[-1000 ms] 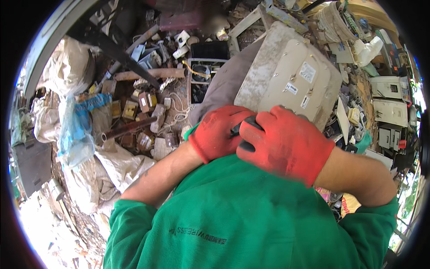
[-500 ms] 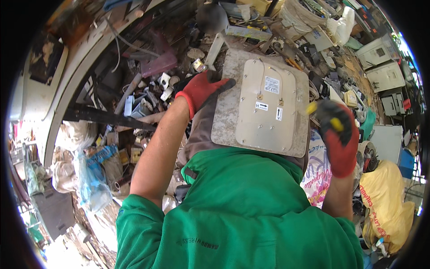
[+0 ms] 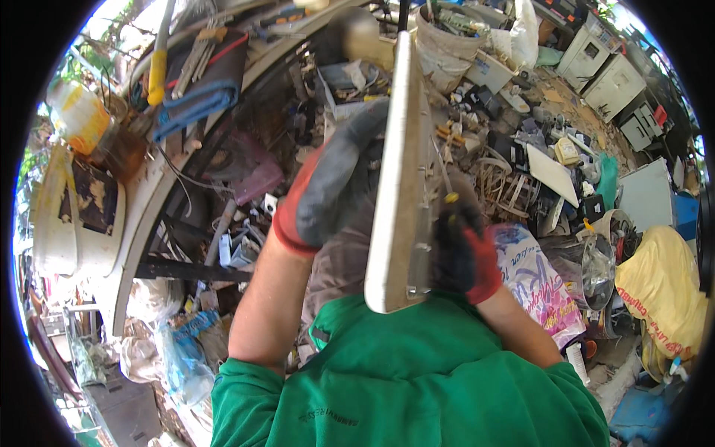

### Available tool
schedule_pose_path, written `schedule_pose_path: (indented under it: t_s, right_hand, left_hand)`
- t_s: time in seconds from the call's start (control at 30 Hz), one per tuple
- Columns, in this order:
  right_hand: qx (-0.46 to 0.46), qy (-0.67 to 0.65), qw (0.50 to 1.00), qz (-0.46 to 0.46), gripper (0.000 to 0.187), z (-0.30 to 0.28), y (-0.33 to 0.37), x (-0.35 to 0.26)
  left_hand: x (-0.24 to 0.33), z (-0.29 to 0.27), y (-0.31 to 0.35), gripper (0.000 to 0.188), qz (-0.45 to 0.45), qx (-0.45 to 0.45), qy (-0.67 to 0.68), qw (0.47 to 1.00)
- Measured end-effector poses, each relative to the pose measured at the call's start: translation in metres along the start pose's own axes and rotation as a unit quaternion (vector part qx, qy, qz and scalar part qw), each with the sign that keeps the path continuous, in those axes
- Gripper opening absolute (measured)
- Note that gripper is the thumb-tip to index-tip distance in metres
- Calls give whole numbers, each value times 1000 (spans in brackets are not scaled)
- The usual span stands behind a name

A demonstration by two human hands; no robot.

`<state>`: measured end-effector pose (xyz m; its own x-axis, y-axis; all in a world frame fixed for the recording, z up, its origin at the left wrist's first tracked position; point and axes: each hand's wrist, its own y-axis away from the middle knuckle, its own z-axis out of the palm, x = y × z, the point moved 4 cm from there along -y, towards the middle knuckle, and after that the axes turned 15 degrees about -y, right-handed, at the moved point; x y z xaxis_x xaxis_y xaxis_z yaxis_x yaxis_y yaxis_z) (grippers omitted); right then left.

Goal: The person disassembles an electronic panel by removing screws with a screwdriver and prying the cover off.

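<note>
A flat metal panel (image 3: 398, 186) with rounded corners stands tilted on edge over my lap, so its rim shows and its fittings face right. My left hand (image 3: 339, 175), in a red and black work glove, grips the panel at its left, back side; the fingertips are hidden behind the rim. Close to the fitted face is my right hand (image 3: 468, 249), gloved alike and blurred. Its fingers curl around something with a small yellow end (image 3: 450, 197), likely a handle; the rest of it is hidden by glove and panel.
Scrap surrounds me. A curved table edge (image 3: 160, 201) runs along the left, with a yellow-handled tool (image 3: 157, 74) and folded blue cloth (image 3: 197, 112) on it. A bucket (image 3: 447, 52) stands ahead. At right are a printed plastic bag (image 3: 540, 287) and a yellow sack (image 3: 659, 279).
The panel has turned from lying face up to standing on edge. My left hand has shifted along its left side, and my right hand has come in from the right to the fitted face.
</note>
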<state>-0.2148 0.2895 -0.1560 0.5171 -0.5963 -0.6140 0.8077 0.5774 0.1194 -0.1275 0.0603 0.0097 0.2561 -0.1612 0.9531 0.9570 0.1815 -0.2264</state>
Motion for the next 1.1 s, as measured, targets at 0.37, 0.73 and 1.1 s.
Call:
schedule_pose_path:
  t_s: [0.37, 0.73, 1.1]
  right_hand:
    - [31, 435, 899, -44, 50, 46, -15, 44]
    - [-5, 417, 909, -17, 54, 64, -39, 42]
    - [-60, 276, 959, 35, 53, 0, -14, -17]
  left_hand:
    - [-71, 60, 68, 122, -2, 107, -589, 801]
    - [-133, -39, 1, 40, -22, 209, -507, 836]
    - [4, -38, -12, 40, 55, 158, -560, 812]
